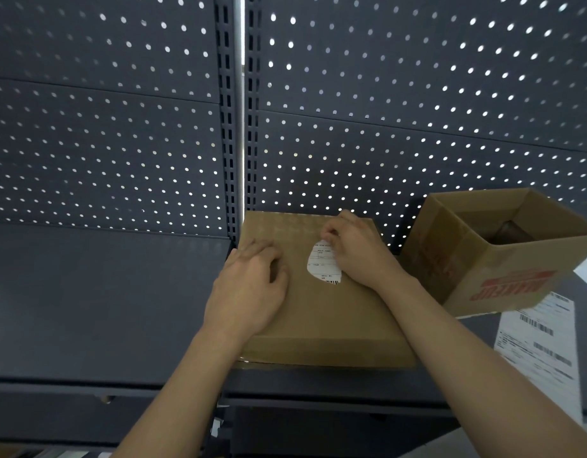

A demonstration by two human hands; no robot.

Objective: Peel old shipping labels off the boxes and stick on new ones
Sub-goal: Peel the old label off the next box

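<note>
Fingers (329,240) of the right hand (355,256) pinch the top edge of the white label (322,265) on the closed box (318,322), while the left hand (249,287) lies spread flat beside it.

dark grey pegboard panels (120,127) rise behind a matching metal shelf (87,309), light dotting the holes.

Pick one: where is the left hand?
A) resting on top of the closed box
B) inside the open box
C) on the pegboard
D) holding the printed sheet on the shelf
A: the left hand lies on the top of the closed box, beside the white label that the right hand pinches.
</note>
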